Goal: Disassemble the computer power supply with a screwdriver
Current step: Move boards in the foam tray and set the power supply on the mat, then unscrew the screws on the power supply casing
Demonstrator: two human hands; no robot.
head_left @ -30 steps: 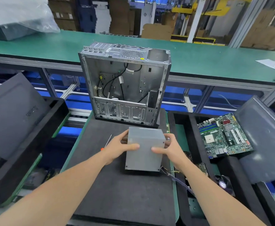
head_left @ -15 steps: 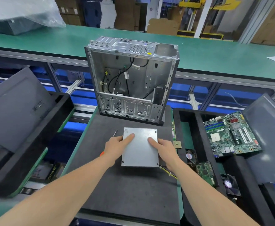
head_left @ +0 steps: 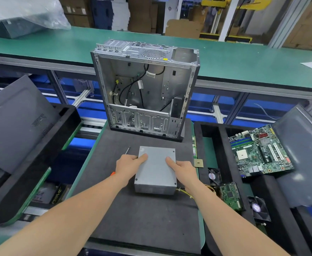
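Power supply (head_left: 156,169) is laid flat on the tabletop (head_left: 133,218), just in front of the open computer case (head_left: 144,89). It is gripped at both sides: left hand (head_left: 128,166) on the left edge and right hand (head_left: 183,168) on the right. Thumbs are laid on the lid, other fingers are hidden. Screwdriver (head_left: 127,150) lies just left, partly under the left hand. Best done: box is pinned by one hand and corner lid screws are driven out squarely. Lid is faced up. Long axis is pointed away from the person, with wires out at the near right corner.
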